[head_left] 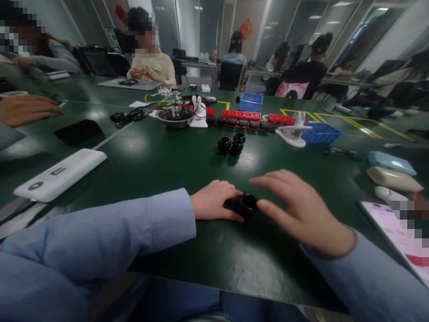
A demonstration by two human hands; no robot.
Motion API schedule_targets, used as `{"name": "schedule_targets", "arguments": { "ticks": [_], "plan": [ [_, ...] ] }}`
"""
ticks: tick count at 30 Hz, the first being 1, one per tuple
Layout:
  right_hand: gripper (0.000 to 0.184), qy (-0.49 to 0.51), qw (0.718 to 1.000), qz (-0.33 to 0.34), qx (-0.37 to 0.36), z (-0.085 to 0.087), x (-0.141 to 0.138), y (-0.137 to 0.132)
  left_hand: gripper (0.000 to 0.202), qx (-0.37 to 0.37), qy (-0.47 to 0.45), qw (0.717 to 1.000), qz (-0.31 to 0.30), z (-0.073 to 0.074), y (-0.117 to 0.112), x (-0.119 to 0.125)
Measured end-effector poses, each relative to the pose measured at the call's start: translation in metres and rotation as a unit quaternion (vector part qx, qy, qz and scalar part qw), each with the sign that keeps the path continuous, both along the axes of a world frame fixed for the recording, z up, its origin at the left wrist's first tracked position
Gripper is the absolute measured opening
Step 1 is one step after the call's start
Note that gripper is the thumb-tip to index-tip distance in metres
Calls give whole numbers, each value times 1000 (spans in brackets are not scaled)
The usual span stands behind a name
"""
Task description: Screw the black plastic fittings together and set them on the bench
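Note:
In the head view, a black, glossy, hollow round piece (248, 203) rests on the green table in front of me, its round opening facing up. My left hand (216, 200) is closed around its left side, thumb and fingers on either side. Just right of it hovers my right hand (295, 210), fingers apart and slightly blurred, with nothing in it. Its thumb tip comes close to the piece's rim; whether it touches I cannot tell. Farther off stand three similar black round pieces (224, 145) grouped together.
Behind these lie red-topped power strips (241, 115), a metal bowl (174, 117), a white clip (295, 134) and blue baskets (321, 132). A white device (62, 174) sits at left; a tablet (395, 232) and cases (392, 163) at right. Another person's hand (28, 109) is at far left.

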State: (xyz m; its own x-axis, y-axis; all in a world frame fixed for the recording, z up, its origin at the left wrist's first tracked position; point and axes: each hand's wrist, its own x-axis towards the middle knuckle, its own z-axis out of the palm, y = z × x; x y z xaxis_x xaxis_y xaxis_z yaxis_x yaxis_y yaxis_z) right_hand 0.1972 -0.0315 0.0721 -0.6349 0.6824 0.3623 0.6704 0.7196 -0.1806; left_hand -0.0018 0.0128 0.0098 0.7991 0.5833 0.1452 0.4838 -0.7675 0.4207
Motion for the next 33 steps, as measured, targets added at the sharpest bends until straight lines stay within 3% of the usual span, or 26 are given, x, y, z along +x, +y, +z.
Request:
{"name": "schedule_targets", "arguments": {
  "ticks": [4, 10, 21, 26, 33],
  "plan": [
    [33, -54, 997, 29, -56, -18, -12, 9, 36, -4, -7, 999, 34, -2, -2, 2],
    [32, -37, 998, 35, -38, -25, -11, 18, 36, -31, -29, 995, 95, -2, 0, 4],
    [32, 38, 998, 34, -42, -38, -6, 17, 32, -40, -31, 996, 68, -1, 13, 9],
    [35, 24, 997, 63, -42, -33, -9, 12, 29, -35, -19, 997, 70, -4, 12, 8],
    [24, 28, 990, 132, -45, -29, -8, 4, 26, -22, -13, 998, 53, -7, 14, 7]
  ]
}}
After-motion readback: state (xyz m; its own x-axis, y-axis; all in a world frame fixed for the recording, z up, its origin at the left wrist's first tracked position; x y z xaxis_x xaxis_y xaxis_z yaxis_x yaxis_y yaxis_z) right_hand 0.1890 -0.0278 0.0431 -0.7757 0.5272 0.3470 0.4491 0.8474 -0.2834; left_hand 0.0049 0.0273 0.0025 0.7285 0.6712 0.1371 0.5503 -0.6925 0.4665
